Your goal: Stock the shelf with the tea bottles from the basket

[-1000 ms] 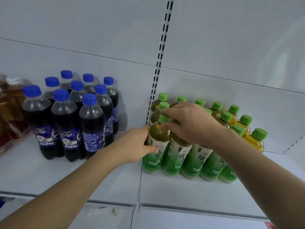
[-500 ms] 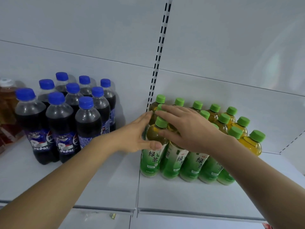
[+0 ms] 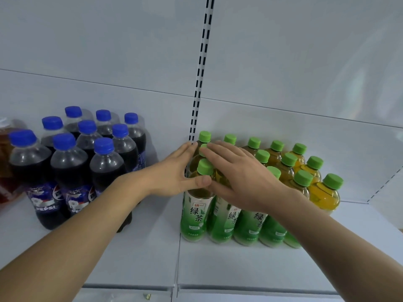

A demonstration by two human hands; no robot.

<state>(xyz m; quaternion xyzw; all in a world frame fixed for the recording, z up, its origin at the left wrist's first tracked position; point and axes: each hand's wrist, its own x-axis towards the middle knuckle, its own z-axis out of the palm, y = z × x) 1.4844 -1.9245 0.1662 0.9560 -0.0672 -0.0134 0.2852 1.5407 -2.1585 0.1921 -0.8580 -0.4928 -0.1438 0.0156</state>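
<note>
Both hands flat against the tea bottles at the left end of the block.

From the left: blue-capped cola bottles (image 3: 72,171) stand on the white shelf (image 3: 135,253). The left hand (image 3: 174,174), fingers straight and spread wide, presses the left side of the near-left tea bottle (image 3: 197,205), thumb across its shoulder. The right hand (image 3: 242,177) lies wide and flat over the neighbouring green caps, gripping nothing. The tea bottles (image 3: 294,171) stand upright in rows to the right.
</note>
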